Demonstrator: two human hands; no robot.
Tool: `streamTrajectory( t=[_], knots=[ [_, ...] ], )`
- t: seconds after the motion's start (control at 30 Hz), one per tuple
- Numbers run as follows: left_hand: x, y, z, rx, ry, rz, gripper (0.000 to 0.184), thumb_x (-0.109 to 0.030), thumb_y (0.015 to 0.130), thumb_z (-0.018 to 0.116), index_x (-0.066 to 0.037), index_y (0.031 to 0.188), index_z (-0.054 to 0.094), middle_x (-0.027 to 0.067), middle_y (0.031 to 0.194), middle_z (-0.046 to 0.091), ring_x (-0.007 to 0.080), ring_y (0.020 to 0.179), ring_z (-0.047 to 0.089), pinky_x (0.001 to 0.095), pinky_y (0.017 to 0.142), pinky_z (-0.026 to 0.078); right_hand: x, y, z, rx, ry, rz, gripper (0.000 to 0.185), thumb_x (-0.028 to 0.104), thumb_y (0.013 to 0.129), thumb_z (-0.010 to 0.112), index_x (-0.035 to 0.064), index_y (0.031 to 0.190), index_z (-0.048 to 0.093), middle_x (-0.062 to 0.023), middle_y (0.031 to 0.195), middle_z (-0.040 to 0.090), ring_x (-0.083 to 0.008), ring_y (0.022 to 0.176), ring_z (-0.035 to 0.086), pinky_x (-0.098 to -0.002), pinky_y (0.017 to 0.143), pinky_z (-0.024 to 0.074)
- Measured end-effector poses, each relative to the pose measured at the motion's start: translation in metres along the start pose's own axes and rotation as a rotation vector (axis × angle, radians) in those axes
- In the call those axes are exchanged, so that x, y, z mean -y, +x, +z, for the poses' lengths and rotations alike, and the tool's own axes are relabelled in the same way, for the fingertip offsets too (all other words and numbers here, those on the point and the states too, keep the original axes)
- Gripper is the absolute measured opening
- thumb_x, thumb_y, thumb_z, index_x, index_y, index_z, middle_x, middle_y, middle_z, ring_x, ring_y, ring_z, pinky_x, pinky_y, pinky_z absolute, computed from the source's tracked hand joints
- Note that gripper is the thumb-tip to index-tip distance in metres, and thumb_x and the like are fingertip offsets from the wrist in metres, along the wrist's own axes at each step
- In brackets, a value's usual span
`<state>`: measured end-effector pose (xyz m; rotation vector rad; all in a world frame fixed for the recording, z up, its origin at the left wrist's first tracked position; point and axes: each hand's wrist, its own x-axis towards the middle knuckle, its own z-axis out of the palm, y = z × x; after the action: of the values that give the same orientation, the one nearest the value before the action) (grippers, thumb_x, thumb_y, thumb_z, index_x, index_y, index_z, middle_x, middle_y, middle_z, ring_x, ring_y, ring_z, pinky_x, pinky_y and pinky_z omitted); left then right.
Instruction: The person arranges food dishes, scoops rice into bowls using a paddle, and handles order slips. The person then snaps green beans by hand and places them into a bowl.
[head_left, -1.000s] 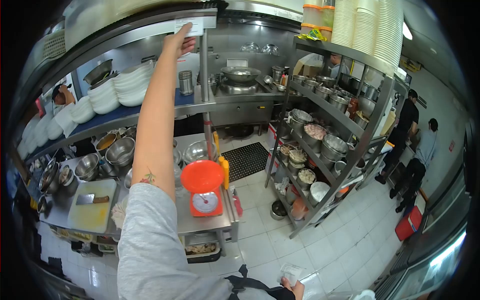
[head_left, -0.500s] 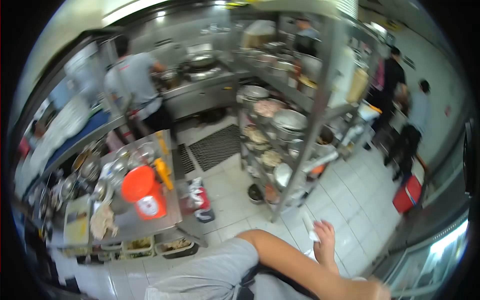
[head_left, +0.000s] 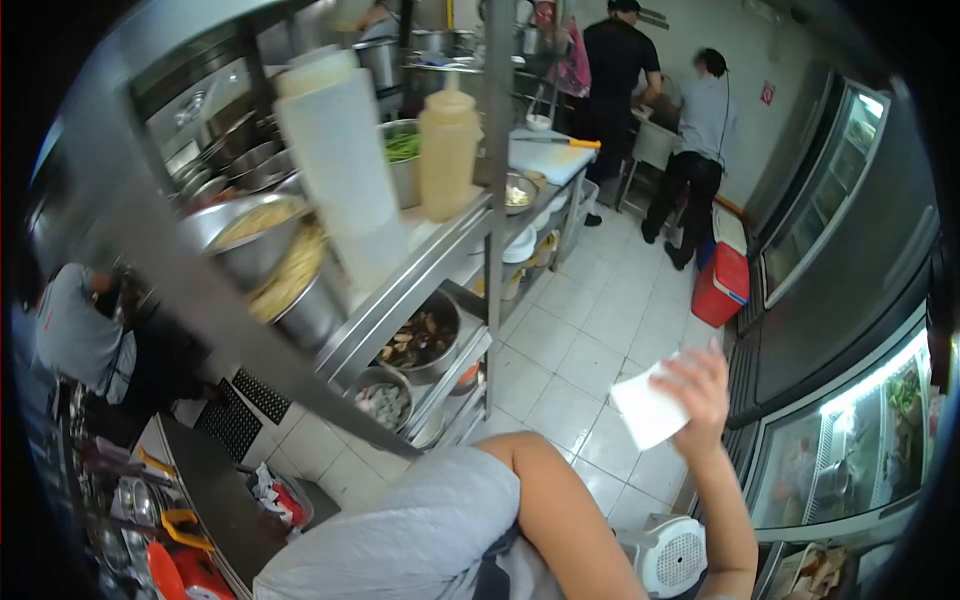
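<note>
My right hand (head_left: 700, 390) is raised at the right of the view, with its fingers closed on a white slip of paper (head_left: 648, 408). The hand is slightly blurred, and no writing can be read on the slip. My left arm is bent across the bottom middle, and its forearm leaves the lower edge, so the left hand is out of sight. A white device with a round vented cover (head_left: 675, 562) is below the right hand, beside its forearm.
A metal rack (head_left: 415, 280) holds squeeze bottles (head_left: 448, 155) and pots. One person (head_left: 80, 325) works at left; two others (head_left: 700, 120) stand at the back. A red cooler (head_left: 720, 285) and glass-door fridges (head_left: 850, 455) line the right. Tiled floor (head_left: 585, 330) runs between.
The view has swung right, away from the scale and plates. My left hand has come down from the upper rail and left view. My right hand has risen with the paper.
</note>
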<state>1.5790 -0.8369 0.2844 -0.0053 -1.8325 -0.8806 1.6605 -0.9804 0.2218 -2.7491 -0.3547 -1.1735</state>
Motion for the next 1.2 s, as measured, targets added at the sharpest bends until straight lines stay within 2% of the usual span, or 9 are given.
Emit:
streamTrajectory(
  t=[0.3,0.33,0.47,0.57,0.77,0.97,1.03,1.1,1.2],
  knots=[
    [-0.009,-0.066,-0.194,-0.108,0.140,-0.328,0.036,-0.017,0.086,0.063,-0.002,0.117,0.055,0.0052,0.103,0.063,0.0148,0.091,0.060,0.0298,0.081,0.046,-0.192,0.212,0.072,0.014,0.363,0.317,0.020,0.005,0.087,0.042,-0.0002,0.100,0.057,-0.0213,0.081,0.057,-0.0322,0.073,0.057,-0.0343,0.069,0.0447],
    [-0.012,-0.080,-0.221,-0.137,0.180,-0.434,0.036,-0.016,0.085,0.064,-0.002,0.117,0.055,0.0052,0.103,0.063,0.0149,0.092,0.060,0.0300,0.082,0.047,-0.233,0.243,0.112,-0.151,0.340,0.079,0.025,0.018,0.094,0.041,-0.0023,0.097,0.055,-0.0116,0.074,0.051,-0.0176,0.065,0.046,-0.0306,0.063,0.0403],
    [-0.022,-0.140,-0.311,-0.381,0.253,-0.768,0.038,-0.013,0.084,0.065,-0.002,0.119,0.056,0.0052,0.106,0.064,0.0153,0.097,0.061,0.0305,0.086,0.047,-0.278,0.401,0.203,0.128,1.024,0.291,0.038,0.040,0.090,0.044,0.0060,0.078,0.055,0.0038,0.057,0.035,-0.0078,0.050,0.031,-0.0250,0.048,0.0259],
    [-0.027,-0.168,-0.347,-0.731,0.126,-0.706,0.038,-0.013,0.085,0.065,-0.004,0.121,0.056,0.0062,0.112,0.063,0.0161,0.105,0.057,0.0329,0.095,0.042,-0.257,0.503,0.246,0.312,1.397,0.200,0.035,0.043,0.092,0.045,0.0103,0.089,0.056,0.0095,0.057,0.027,-0.0050,0.048,0.023,-0.0236,0.047,0.0222],
    [-0.057,-0.118,-0.373,-0.913,0.900,-0.334,0.025,-0.013,0.093,0.055,0.002,0.112,0.061,0.0123,0.113,0.060,0.0258,0.108,0.056,0.0362,0.095,0.043,-0.196,0.660,0.319,0.559,1.902,0.134,0.027,0.027,0.090,0.061,0.0068,0.108,0.062,0.0060,0.070,0.050,-0.0032,0.054,0.039,-0.0190,0.050,0.0375],
    [-0.018,-0.101,-0.384,-1.261,1.163,-0.629,0.030,-0.021,0.090,0.062,0.000,0.112,0.062,0.0127,0.110,0.063,0.0282,0.099,0.061,0.0377,0.089,0.046,-0.176,0.741,0.366,0.588,2.265,0.135,0.023,0.020,0.091,0.061,0.0049,0.108,0.060,0.0080,0.062,0.044,-0.0021,0.048,0.030,-0.0169,0.046,0.0317],
    [-0.011,-0.100,-0.390,-1.271,1.303,-0.662,0.031,-0.022,0.090,0.062,-0.001,0.113,0.062,0.0126,0.110,0.064,0.0285,0.098,0.061,0.0382,0.088,0.046,-0.186,0.764,0.371,0.594,2.250,-0.116,0.027,0.022,0.091,0.061,0.0034,0.110,0.059,0.0058,0.062,0.044,-0.0027,0.048,0.029,-0.0169,0.046,0.0330],
    [-0.003,-0.097,-0.390,-1.258,1.437,-0.705,0.032,-0.023,0.090,0.062,-0.001,0.114,0.062,0.0125,0.110,0.064,0.0289,0.096,0.061,0.0387,0.086,0.047,-0.200,0.775,0.375,0.452,1.924,0.119,0.058,0.045,0.084,0.067,0.0049,0.122,0.052,0.0030,0.067,0.050,-0.0050,0.054,0.039,-0.0183,0.051,0.0411],
    [0.008,-0.092,-0.381,-1.220,1.619,-0.786,0.033,-0.024,0.090,0.061,-0.002,0.115,0.061,0.0124,0.111,0.065,0.0295,0.095,0.062,0.0393,0.083,0.047,-0.221,0.671,0.332,0.218,1.643,0.005,0.073,0.054,0.085,0.060,-0.0007,0.131,0.046,-0.0120,0.101,0.066,-0.0031,0.057,0.044,-0.0210,0.055,0.0466]
  ],
)
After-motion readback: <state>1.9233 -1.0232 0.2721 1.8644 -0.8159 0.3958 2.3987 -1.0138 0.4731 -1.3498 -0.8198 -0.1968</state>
